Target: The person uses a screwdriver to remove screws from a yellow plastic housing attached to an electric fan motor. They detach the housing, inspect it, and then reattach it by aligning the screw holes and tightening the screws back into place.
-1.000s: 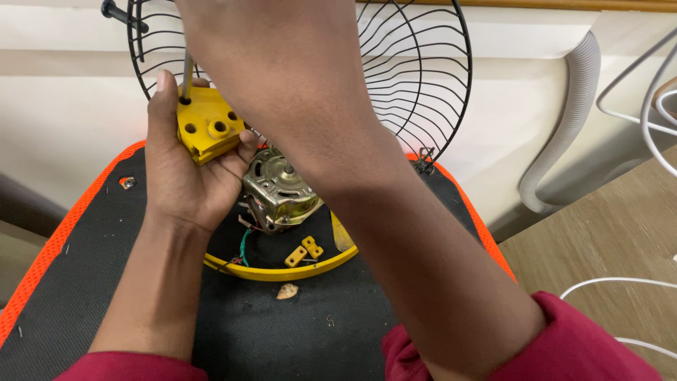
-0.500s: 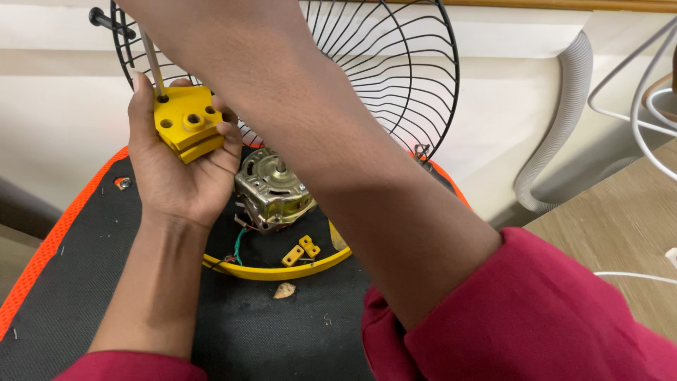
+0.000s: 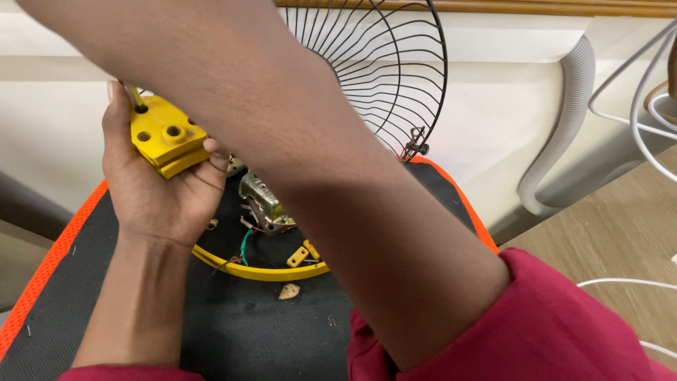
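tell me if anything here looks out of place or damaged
The fan is in pieces: its motor sits bare with loose wires inside the yellow housing ring. A small tan chip lies loose on the black mat. The left hand holds a detached yellow block.

Your single head camera looks steeply down from close above the black worktop (image 3: 141, 331). Your right forearm (image 3: 296, 155) crosses the frame very near the lens
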